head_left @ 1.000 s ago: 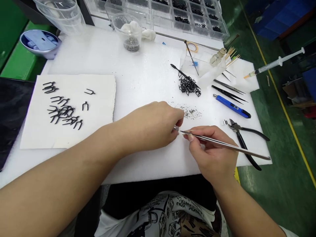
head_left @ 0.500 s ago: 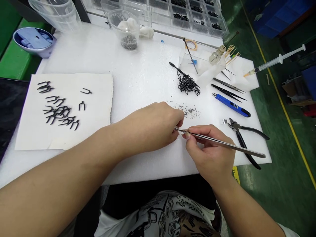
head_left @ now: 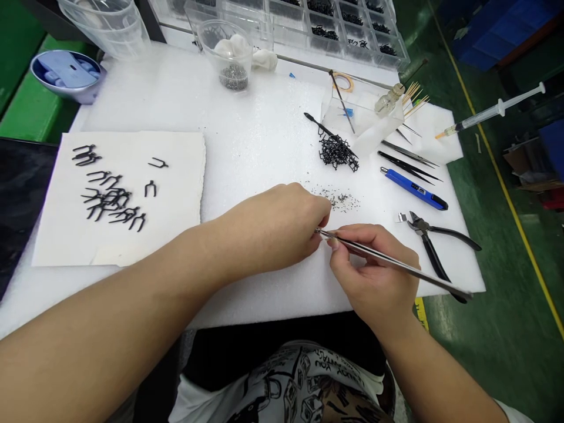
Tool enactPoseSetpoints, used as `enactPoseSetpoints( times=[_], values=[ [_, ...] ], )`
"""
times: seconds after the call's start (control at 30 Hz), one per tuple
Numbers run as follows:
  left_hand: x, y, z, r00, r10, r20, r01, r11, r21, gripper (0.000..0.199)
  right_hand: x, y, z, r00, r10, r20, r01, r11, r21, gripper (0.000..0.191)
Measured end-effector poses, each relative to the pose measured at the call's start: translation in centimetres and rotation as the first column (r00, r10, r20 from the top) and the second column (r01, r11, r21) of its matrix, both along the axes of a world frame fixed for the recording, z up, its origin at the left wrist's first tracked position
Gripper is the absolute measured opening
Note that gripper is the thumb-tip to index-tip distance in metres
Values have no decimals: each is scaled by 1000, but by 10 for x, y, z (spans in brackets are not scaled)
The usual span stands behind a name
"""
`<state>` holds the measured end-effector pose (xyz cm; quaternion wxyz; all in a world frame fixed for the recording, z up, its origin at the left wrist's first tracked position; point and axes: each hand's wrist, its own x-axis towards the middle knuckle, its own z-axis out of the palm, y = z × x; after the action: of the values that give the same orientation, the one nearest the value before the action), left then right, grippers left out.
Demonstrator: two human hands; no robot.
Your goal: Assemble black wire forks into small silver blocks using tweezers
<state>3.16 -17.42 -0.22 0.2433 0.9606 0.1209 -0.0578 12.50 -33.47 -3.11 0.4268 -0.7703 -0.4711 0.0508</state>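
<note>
Silver tweezers (head_left: 396,264) are gripped in my right hand (head_left: 379,273), between thumb and fingers, with their tips pointing left. Those tips meet the fingertips of my left hand (head_left: 282,226), which is closed in a pinch; what it pinches is hidden or too small to name. Tiny dark bits (head_left: 341,200) lie scattered on the white foam sheet (head_left: 259,135) just beyond my hands. Behind them is a pile of small black parts (head_left: 337,153). More black forked pieces (head_left: 108,200) rest on white paper (head_left: 176,235) at the left.
Cutting pliers (head_left: 425,229), a blue knife (head_left: 414,188) and black tweezers (head_left: 408,166) lie to the right. A syringe (head_left: 489,113) sits at the right edge. Along the back are a compartment box (head_left: 326,44), a plastic cup (head_left: 229,64) and a blue bowl (head_left: 68,88).
The rear end of the tweezers in my right hand has dipped slightly towards me. The table view has shifted slightly, mostly at the left. Both hands keep nearly the same place and hold.
</note>
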Motion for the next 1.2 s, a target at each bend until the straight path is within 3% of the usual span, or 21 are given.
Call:
enactPoseSetpoints(
  times=[0.17,0.43,0.63,0.83,1.0,1.2],
  values=[
    [0,-1,0,1000,6,20,-6,1000,2,18,0,1,1,988,37,150,-35,999,-15,18],
    [0,0,-1,1000,-5,27,5,1000,-2,18,3,2,3,999,38,0,-38,999,-11,14],
    [0,1,-1,1000,-26,15,26,1000,-6,17,9,6,14,997,77,18,-75,990,-119,8],
    [0,1,-3,998,-47,37,48,999,-21,15,19,11,19,975,200,94,-177,963,-205,5],
    [-3,4,1,1000,13,17,-11,992,-125,21,20,10,10,955,250,160,-223,960,-171,2],
    [-2,10,9,990,111,-85,-133,937,-322,27,16,8,1,932,241,271,-217,969,-117,3]
  ],
)
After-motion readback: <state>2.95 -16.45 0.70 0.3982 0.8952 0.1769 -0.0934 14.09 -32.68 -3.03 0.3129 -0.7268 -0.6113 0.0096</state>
